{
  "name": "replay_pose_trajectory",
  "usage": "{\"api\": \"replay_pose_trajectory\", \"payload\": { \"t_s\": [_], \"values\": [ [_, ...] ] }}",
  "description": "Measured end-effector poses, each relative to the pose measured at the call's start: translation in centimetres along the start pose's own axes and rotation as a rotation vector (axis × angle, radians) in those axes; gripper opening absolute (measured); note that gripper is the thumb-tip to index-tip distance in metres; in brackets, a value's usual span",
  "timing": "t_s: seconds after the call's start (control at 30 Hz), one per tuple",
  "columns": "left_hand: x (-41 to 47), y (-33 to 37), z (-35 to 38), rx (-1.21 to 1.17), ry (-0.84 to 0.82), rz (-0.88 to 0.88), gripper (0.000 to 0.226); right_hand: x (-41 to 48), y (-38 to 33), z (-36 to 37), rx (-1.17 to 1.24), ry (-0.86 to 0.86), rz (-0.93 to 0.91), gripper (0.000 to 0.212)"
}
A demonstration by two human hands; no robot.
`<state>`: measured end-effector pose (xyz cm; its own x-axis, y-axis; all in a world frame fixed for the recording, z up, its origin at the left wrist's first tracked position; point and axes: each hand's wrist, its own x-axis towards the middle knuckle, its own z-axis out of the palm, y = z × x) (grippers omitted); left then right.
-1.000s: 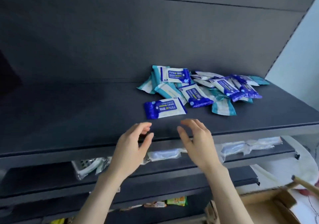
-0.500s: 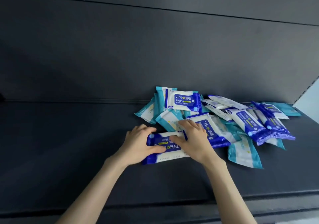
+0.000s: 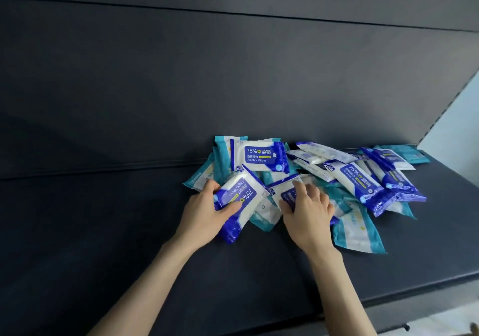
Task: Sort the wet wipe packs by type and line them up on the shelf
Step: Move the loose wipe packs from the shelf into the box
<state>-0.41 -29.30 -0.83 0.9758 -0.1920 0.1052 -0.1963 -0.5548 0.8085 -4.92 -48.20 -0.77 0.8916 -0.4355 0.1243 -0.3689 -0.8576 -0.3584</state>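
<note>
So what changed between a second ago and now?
Both hands went from the shelf edge to the lone blue pack. The left hand now grips it, tilted up and turned against the pile. The right hand has moved on to a second blue pack, fingers on top, thumb at its edge. The rest of the pile lies as before.

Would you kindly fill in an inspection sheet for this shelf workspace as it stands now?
Surface: dark shelf board, seam running across it.
Job's things: blue alcohol wipe packs and teal wipe packs mixed in one heap, back right; none lined up.
Clutter: nothing seen.
Grippers: left hand grips one blue pack at the heap's front; right hand grips a second blue pack beside it.
Cables: nothing seen.
Surroundings: dark back panel; pale wall at right.
</note>
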Motion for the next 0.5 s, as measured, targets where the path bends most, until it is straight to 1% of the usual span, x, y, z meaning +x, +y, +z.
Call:
{"api": "replay_pose_trajectory", "payload": {
  "t_s": [0.07,0.13,0.17,0.27,0.33,0.4,0.43,0.5],
  "values": [
    [-0.1,-0.1,0.5,-0.012,0.034,-0.017,0.035,0.3,0.1,-0.4,0.099,0.022,0.028,0.067],
    [-0.3,-0.1,0.8,-0.1,0.057,-0.017,0.027,0.7,0.2,-0.7,0.292,0.042,0.065,0.071],
    [-0.3,-0.1,0.8,-0.191,0.063,-0.024,0.021,0.8,0.3,-0.9,0.382,0.057,0.074,0.065],
    [-0.5,0.6,0.4,-0.567,0.048,-0.105,0.014,1.1,0.2,-1.4,0.601,0.134,0.064,0.028],
    [-0.5,1.0,0.4,-0.733,0.036,-0.147,0.016,1.1,-0.4,-1.9,0.715,0.146,0.041,0.026],
    [-0.4,1.5,0.8,-0.806,0.029,-0.163,0.017,1.4,-1.2,-2.1,0.79,0.1,0.031,0.028],
    [-0.3,1.8,1.0,-0.806,0.028,-0.158,0.015,1.5,-1.7,-1.9,0.855,0.055,0.043,0.027],
    [0.0,2.3,1.6,-0.738,0.038,-0.138,0.015,1.8,-2.3,-1.5,1.07,-0.054,0.121,0.017]
  ]
}}
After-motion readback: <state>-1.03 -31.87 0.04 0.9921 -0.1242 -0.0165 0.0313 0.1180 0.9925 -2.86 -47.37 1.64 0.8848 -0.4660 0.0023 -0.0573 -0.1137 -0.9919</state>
